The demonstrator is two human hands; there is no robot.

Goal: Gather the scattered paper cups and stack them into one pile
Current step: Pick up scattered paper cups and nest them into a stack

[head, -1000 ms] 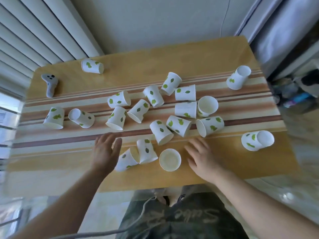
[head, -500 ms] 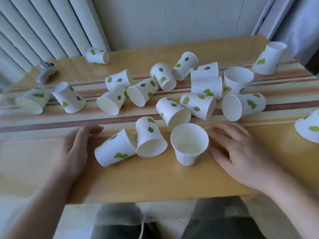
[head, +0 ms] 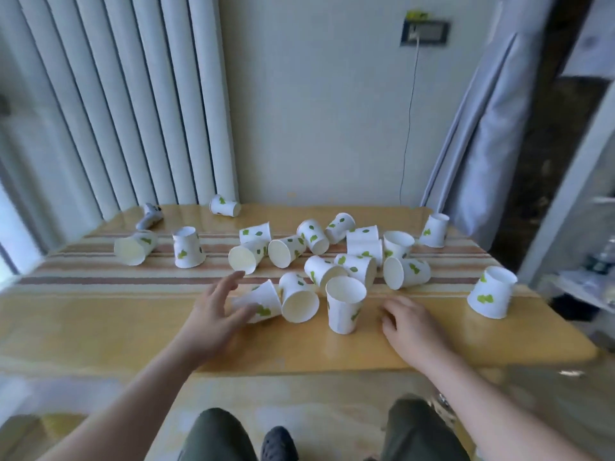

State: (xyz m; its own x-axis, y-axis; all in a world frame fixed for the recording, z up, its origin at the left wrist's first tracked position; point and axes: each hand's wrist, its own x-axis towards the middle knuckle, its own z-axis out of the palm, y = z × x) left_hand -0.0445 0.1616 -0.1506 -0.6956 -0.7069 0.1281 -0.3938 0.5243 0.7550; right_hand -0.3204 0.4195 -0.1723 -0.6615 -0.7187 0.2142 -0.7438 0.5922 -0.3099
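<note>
Several white paper cups with green leaf prints lie scattered over the wooden table [head: 100,327]. Most lie on their sides in a cluster at the middle. One upright cup [head: 344,304] stands near the front, open side up. My left hand [head: 216,314] is spread open, its fingers touching a tipped cup [head: 263,302] that lies beside another tipped cup [head: 298,299]. My right hand [head: 409,324] rests on the table just right of the upright cup, fingers loosely curled, holding nothing. An upside-down cup [head: 492,296] stands at the far right.
A grey controller [head: 149,219] lies at the table's back left, near a lone cup [head: 224,205]. White vertical blinds [head: 133,94] hang behind on the left, a grey curtain [head: 492,128] on the right. A cable [head: 407,128] runs down the wall. My knees show below the table's front edge.
The view has tilted up, showing the wall and blinds. My left hand moved right and forward onto the tipped cup. My right hand stays beside the upright cup.
</note>
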